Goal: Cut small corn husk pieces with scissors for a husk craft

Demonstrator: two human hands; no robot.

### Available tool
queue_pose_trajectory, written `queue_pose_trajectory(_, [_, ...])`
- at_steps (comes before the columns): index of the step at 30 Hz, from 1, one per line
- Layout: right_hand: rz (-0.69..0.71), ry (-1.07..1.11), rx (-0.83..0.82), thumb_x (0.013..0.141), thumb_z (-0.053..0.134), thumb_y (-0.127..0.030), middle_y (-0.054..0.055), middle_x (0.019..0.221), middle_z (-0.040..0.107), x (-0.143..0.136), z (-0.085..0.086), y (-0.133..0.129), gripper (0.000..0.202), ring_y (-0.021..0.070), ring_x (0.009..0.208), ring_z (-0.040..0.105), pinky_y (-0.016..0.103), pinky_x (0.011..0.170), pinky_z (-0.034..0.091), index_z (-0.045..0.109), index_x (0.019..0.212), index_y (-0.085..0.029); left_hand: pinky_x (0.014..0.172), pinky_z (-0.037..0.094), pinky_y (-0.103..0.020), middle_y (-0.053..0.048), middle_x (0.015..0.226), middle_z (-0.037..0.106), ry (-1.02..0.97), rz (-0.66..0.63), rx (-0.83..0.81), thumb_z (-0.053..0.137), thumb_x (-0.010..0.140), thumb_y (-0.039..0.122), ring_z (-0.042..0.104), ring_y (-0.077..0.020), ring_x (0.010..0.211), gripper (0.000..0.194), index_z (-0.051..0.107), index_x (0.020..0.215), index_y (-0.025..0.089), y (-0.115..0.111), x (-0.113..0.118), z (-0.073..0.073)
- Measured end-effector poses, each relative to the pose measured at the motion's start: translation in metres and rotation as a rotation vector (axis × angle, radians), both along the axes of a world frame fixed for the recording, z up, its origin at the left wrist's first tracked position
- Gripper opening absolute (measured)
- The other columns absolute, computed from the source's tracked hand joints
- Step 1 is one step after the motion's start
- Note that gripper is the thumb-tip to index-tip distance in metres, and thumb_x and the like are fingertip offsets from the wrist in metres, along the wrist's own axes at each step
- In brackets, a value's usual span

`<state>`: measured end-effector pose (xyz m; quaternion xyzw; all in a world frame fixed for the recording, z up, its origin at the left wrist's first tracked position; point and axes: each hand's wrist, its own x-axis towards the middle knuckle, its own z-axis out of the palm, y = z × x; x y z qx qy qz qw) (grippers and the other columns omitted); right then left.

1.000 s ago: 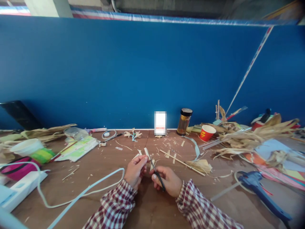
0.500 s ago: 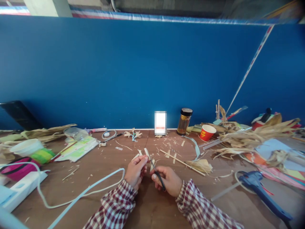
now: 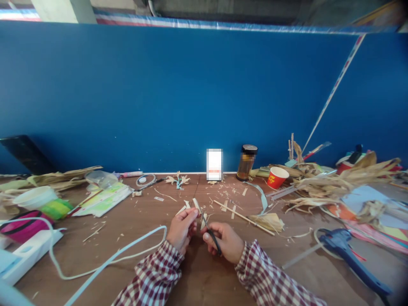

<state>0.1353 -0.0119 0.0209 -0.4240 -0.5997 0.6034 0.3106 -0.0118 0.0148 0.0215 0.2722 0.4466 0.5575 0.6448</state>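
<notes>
Short of the midpoint of the worktop's (image 3: 204,282) far edge, the left hand (image 3: 181,227) has its fingertips pinched together on a pale strip (image 3: 195,204); the right hand (image 3: 230,243) is closed around scissors (image 3: 213,239). A loose pinch could let the blades skew or nick skin.

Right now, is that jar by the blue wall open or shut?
Shut: the jar stands upright, with its dark lid sitting on top.

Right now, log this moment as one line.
left hand: pinching pale strip | right hand: holding scissors, blades by strip | glue gun: lying on table, right side | red cup: upright
</notes>
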Motion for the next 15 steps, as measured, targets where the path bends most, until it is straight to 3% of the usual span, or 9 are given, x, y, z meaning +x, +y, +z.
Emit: queue_pose_trajectory(15, [-0.012, -0.012, -0.018, 0.072, 0.057, -0.046, -0.003, 0.054, 0.054, -0.0011, -0.0055, -0.0009, 0.035, 0.0082, 0.046, 0.05, 0.017, 0.043, 0.039, 0.056, 0.088, -0.015, 0.036, 0.034, -0.012, 0.002, 0.061, 0.055, -0.006, 0.033, 0.012, 0.074, 0.058, 0.028, 0.041, -0.0013, 0.041, 0.024, 0.061, 0.07, 0.012, 0.0026, -0.005, 0.0033])
